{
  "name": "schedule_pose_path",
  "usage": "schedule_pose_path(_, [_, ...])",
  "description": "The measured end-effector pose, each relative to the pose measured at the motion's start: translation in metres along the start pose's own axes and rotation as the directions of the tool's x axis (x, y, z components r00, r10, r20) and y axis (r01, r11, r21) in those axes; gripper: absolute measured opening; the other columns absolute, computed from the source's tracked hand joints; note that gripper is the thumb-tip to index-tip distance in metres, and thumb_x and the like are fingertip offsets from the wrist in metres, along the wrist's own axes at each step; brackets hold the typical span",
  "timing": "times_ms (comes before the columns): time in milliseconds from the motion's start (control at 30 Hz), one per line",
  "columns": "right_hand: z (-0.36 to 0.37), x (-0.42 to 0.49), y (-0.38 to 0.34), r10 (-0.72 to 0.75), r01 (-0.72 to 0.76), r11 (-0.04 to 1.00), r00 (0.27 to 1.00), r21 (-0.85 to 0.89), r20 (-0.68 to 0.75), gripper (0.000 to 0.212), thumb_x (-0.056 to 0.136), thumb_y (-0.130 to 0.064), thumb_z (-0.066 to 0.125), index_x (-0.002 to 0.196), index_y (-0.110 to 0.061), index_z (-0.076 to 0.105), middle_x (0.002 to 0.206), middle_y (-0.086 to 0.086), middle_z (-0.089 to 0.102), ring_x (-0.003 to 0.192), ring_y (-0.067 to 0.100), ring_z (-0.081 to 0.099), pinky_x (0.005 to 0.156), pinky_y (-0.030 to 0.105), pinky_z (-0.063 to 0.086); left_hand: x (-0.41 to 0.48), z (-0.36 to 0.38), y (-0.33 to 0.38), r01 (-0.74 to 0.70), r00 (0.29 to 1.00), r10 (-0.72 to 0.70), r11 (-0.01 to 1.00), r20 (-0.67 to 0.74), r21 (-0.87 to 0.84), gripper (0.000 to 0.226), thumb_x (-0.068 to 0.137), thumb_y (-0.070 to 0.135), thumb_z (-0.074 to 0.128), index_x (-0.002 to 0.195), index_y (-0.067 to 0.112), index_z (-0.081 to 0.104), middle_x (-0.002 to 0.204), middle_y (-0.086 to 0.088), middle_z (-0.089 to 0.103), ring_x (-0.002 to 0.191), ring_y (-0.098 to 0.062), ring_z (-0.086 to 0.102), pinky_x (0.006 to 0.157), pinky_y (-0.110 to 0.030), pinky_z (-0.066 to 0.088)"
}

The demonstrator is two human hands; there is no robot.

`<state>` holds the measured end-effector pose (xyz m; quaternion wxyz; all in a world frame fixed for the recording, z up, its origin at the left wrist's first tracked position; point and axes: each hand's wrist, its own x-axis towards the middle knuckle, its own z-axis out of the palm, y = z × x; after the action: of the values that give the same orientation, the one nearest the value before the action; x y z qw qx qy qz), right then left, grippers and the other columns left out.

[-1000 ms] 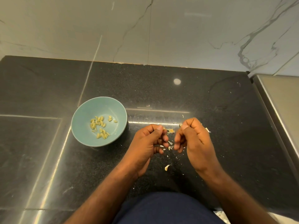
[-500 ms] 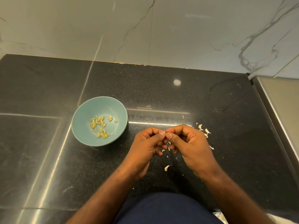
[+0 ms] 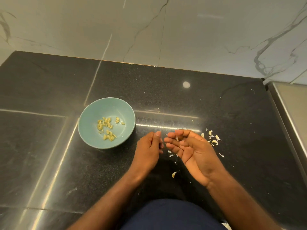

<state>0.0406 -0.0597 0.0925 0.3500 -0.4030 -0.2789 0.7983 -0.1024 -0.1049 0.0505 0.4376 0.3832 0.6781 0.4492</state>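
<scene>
A teal bowl [image 3: 93, 123] on the black counter holds several pale yellow-green peeled seeds [image 3: 107, 128]. My left hand [image 3: 148, 151] hovers just right of the bowl with its back to the camera. Its fingers are curled and the thumb is pressed to the index finger in a pinch on a small seed that barely shows. My right hand [image 3: 191, 150] is beside it, palm up with relaxed fingers, and a white husk flake [image 3: 177, 138] lies on those fingers. The two hands are slightly apart.
White husks [image 3: 213, 138] lie scattered on the black counter [image 3: 49, 146] right of my right hand, and one more husk [image 3: 173, 174] lies near my wrists. A marble wall rises behind. A steel surface [image 3: 292, 113] borders the counter on the right.
The hands, pinched together on one seed before, have come apart. My right hand has turned palm up and opened its fingers; the left hand keeps its pinch.
</scene>
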Motion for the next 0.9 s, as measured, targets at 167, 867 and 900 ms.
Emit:
schedule_pose_path(167, [0.021,0.014,0.003,0.066,-0.065,0.991,0.998,0.114,-0.004,0.033,0.091,-0.022,0.052,0.115,0.0,0.063,0.114,0.024,0.069,0.111,0.034,0.068,0.098,0.04,0.056,0.016,0.003,-0.035,-0.073,0.986,0.11,0.96,-0.122,0.269,0.018,0.105,0.016,0.042,0.096,0.021,0.057,0.074,0.005,0.06,0.064,-0.008,0.058,0.062,-0.034,0.051])
schedule_pose_path(867, [0.002,0.031,0.012,-0.31,0.268,0.877,0.95,-0.399,-0.044,0.029,0.086,-0.006,0.045,0.066,-0.014,0.064,0.063,0.006,0.059,0.059,0.018,0.052,0.055,0.03,0.044,0.022,0.004,-0.043,-0.15,0.971,0.196,0.946,-0.14,0.286,0.029,0.102,0.03,0.053,0.077,0.015,0.057,0.061,0.006,0.051,0.056,-0.011,0.048,0.056,-0.034,0.042])
schedule_pose_path(900, [-0.01,0.024,0.013,-0.307,0.256,0.836,0.951,-0.485,-0.028,0.025,0.089,-0.015,0.049,0.072,-0.012,0.067,0.067,0.006,0.063,0.06,0.018,0.055,0.055,0.029,0.046,0.022,0.004,-0.042,-0.152,0.969,0.2,0.945,-0.143,0.288,0.028,0.101,0.029,0.054,0.077,0.016,0.057,0.06,0.008,0.05,0.055,-0.008,0.046,0.055,-0.031,0.041])
